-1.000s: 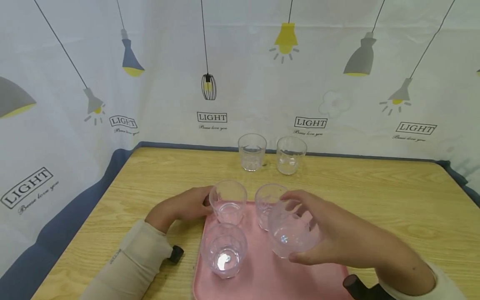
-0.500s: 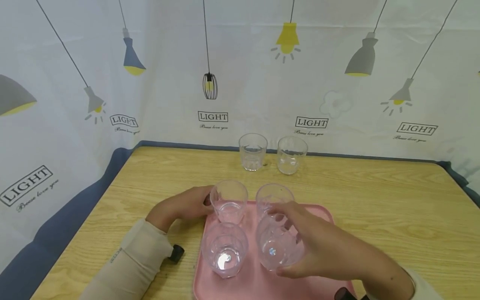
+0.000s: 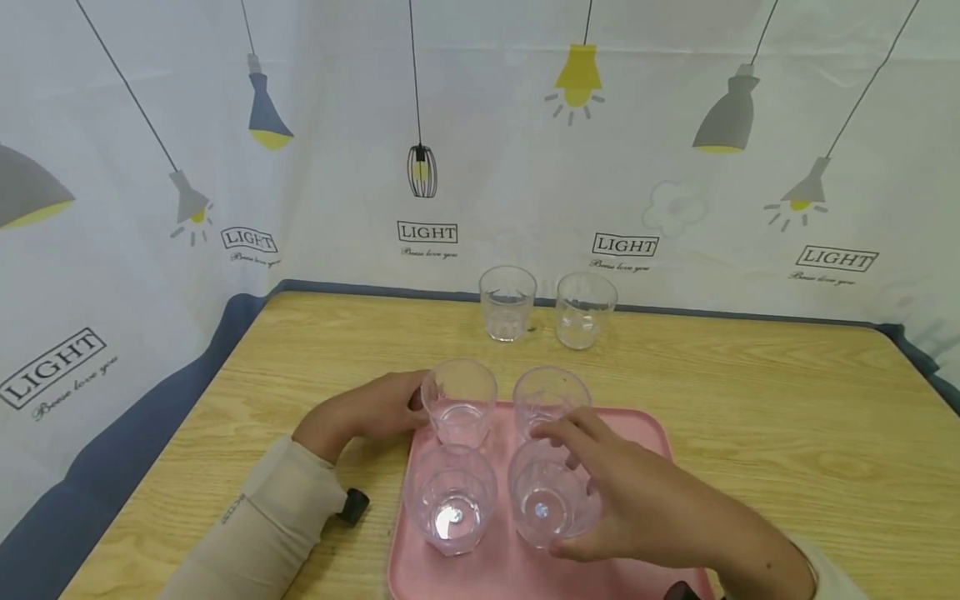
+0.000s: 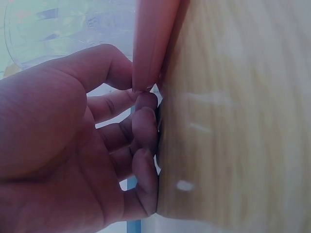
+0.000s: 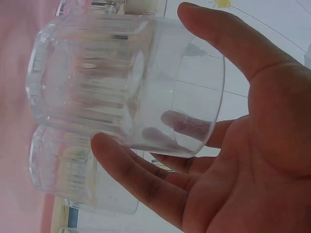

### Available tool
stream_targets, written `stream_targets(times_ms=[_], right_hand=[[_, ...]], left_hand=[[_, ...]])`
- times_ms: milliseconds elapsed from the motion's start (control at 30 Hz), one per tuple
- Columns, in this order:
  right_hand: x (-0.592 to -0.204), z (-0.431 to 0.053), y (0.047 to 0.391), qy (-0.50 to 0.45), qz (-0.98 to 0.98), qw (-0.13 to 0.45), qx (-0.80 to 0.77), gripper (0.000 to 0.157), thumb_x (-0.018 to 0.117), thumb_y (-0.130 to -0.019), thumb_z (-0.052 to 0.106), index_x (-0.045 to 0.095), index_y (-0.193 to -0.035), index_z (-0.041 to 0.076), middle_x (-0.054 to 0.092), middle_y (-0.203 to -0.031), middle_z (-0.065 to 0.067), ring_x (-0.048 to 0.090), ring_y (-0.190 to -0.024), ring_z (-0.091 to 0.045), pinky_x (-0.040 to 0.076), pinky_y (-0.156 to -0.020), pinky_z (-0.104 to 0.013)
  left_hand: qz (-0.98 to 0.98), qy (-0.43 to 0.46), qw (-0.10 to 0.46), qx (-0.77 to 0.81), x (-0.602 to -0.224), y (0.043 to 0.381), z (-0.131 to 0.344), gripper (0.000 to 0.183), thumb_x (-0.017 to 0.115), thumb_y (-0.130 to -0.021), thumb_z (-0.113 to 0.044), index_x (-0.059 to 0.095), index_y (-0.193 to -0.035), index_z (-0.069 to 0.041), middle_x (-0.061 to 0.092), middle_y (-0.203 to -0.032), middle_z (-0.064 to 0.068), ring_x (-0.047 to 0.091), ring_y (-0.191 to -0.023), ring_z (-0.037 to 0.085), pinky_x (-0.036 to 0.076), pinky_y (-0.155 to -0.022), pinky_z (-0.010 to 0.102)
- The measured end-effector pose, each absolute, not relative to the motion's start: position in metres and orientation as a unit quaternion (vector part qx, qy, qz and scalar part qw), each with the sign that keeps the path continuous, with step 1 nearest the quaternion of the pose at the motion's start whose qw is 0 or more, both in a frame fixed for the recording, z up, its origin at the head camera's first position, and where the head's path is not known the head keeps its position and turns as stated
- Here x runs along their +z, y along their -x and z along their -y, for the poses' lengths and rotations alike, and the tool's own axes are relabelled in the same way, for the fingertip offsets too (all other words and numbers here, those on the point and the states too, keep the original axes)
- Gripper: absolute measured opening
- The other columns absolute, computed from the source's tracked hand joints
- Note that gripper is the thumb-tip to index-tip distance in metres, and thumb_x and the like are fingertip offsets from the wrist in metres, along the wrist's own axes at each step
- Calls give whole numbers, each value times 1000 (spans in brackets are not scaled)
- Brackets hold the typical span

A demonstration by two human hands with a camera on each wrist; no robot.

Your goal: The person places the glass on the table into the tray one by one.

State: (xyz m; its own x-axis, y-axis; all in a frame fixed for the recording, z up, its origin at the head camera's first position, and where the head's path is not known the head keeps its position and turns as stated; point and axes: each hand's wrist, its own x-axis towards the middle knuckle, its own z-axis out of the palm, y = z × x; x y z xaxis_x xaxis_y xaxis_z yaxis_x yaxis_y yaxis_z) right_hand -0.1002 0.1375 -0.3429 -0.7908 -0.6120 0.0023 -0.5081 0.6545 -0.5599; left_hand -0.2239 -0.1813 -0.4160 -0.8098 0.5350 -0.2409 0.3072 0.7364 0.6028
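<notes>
My right hand [image 3: 637,492] is curled round a clear tumbler [image 3: 540,504], which stands upright at the front right of the group on a pink tray [image 3: 487,575]. In the right wrist view, fingers wrap the far side of this tumbler [image 5: 102,73], and the thumb lies along its upper side near the rim. At the tray's left side, my left hand [image 3: 371,408] pinches the edge. Its thumb meets the tray wall [image 4: 154,43] in the left wrist view, the other fingers curled at the lower edge, near the wood.
More clear tumblers share the tray: one front left [image 3: 450,500], one back left [image 3: 459,417], one back right [image 3: 551,392]. Beyond the tray, two others [image 3: 507,308] stand on the wooden table [image 3: 787,400]. A printed white curtain [image 3: 510,167] hangs behind.
My right hand has brought its tumbler left and toward me, from a tilt to upright beside the front left one. The left hand has stayed at the tray's edge.
</notes>
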Motion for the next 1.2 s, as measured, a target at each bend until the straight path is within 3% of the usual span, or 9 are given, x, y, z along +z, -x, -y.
stream_targets(times_ms=[167, 433, 733, 1200], right_hand=[[-344, -136, 100, 304, -908, 93, -271, 90, 91, -67, 39, 43, -142, 25, 46, -128, 12, 62, -103, -10, 56, -79, -26], [-345, -138, 99, 324, -909, 80, -252, 91, 91, -65, 37, 44, -142, 25, 49, -126, 8, 61, -90, -6, 54, -74, -25], [-348, -137, 96, 329, -918, 62, -214, 93, 90, -66, 43, 43, -144, 22, 53, -130, 5, 65, -99, -8, 57, -81, -32], [-348, -136, 94, 338, -914, 66, -215, 90, 88, -72, 41, 39, -147, 35, 50, -137, 7, 63, -93, -3, 57, -83, -33]], left_hand=[[-911, -229, 205, 276, -416, 224, 181, 12, 63, -97, -17, 55, -107, -16, 52, -87, 0, 51, -91, 16, 43, -81, 34], [-910, -229, 205, 277, -415, 224, 181, 13, 63, -97, -16, 55, -108, -16, 52, -87, 0, 51, -92, 17, 43, -81, 34], [-910, -229, 204, 279, -418, 224, 182, 15, 63, -97, -16, 56, -110, -15, 53, -89, 0, 51, -93, 17, 43, -82, 34], [-913, -224, 203, 273, -417, 224, 181, 12, 63, -97, -16, 54, -104, -16, 51, -87, 0, 51, -90, 17, 43, -80, 34]])
